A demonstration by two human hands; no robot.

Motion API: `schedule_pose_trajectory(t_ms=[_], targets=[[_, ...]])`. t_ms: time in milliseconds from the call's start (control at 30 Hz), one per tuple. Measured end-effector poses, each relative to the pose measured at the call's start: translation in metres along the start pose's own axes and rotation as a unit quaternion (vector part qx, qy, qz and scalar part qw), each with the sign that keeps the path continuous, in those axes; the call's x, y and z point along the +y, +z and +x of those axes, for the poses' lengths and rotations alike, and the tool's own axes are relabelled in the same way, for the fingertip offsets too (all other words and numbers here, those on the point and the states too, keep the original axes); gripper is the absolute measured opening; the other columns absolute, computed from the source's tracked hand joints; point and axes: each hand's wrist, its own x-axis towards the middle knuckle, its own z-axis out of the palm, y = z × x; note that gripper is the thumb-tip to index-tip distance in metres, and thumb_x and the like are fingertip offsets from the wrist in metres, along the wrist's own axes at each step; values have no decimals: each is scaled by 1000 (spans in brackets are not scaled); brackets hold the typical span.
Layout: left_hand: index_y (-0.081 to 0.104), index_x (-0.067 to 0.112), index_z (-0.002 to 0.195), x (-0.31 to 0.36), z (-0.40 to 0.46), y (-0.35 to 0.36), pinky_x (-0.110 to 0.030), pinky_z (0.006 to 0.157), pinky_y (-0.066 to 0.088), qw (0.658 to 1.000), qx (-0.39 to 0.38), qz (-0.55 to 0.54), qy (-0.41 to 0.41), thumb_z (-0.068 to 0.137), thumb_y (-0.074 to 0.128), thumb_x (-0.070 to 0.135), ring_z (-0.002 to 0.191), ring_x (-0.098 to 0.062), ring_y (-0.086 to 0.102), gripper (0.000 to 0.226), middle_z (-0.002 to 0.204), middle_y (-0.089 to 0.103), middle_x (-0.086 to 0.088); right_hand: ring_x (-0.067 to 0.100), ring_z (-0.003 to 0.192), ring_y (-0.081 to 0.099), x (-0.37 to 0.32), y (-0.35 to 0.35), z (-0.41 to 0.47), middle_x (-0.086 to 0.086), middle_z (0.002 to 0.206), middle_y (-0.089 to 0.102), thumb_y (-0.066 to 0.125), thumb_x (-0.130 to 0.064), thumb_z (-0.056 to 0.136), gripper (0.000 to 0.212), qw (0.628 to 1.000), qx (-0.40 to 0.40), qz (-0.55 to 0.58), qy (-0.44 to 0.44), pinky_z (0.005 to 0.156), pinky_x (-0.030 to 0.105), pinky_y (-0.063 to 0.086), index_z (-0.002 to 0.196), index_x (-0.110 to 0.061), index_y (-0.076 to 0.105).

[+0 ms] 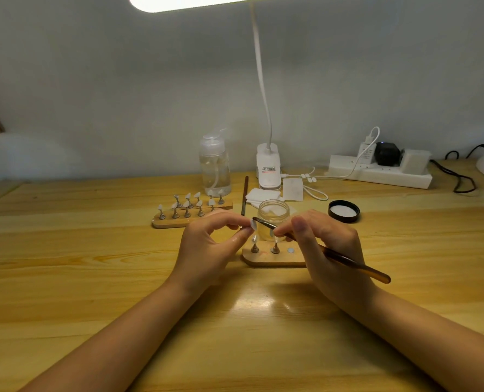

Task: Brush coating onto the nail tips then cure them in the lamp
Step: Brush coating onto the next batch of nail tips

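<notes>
- Head view shows my left hand (216, 241) pinching one nail tip (254, 225) by its stand between thumb and forefinger, while my right hand (324, 241) grips the brush (331, 253) like a pen, bristle end touching the tip.
- Risk, as I judge it: my pinch sits right at the tip's edge, so the bristles could smear coating onto my fingertips (242, 236), or the tip could twist on its stand under brush pressure.
- Just below the pinch, the near wooden holder (266, 260) carries two more tips on stands; a dropped wrist could knock them or brush wet coating across them.
- Straight behind the brush head stands the open glass jar (273, 219), clear and seemingly with a little pale coating low inside (hard to read through the glass); a backward flick of the brush could tip it.
- Its black lid (344, 211) lies off to the right of my brush hand.
- Beyond my left hand, the far holder (192, 215) carries many tips, and behind it the pump bottle (214, 168) holds clear liquid.
- The curing lamp I cannot identify.
</notes>
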Motion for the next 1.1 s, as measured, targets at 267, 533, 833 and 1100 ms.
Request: schedule_pose_trajectory(t_ms=[267, 533, 833, 1100], targets=[[63, 34, 80, 0, 0, 0, -9, 75, 45, 1000, -2, -3, 2, 75, 69, 8, 84, -4, 58, 27, 83, 64, 14, 1, 78, 59, 1, 1, 0, -4, 78, 60, 38, -24, 91, 37, 1000, -3, 0, 2, 69, 15, 50, 81, -2, 67], [62, 34, 80, 0, 1, 0, -6, 74, 43, 1000, -2, -2, 8, 75, 69, 6, 86, -5, 58, 29, 82, 64, 15, 3, 76, 61, 1, 0, -1, -4, 78, 61, 37, -25, 92, 41, 1000, -2, 5, 0, 67, 19, 51, 80, -1, 67], [63, 34, 80, -2, 0, -1, -4, 74, 41, 1000, 1, 0, 9, 75, 69, 6, 86, -4, 58, 28, 83, 64, 14, 5, 69, 61, -1, -1, -2, 2, 70, 65, 34, -30, 94, 47, 1000, -13, 9, 14, 63, 19, 50, 77, -2, 67], [64, 33, 81, -3, 1, -1, -4, 75, 41, 1000, 1, -2, 2, 75, 69, 9, 86, 3, 58, 26, 84, 63, 17, 0, 66, 59, -2, -4, -5, 0, 67, 62, 32, -36, 95, 52, 998, -6, 46, 34, 61, 13, 46, 73, -3, 66]])
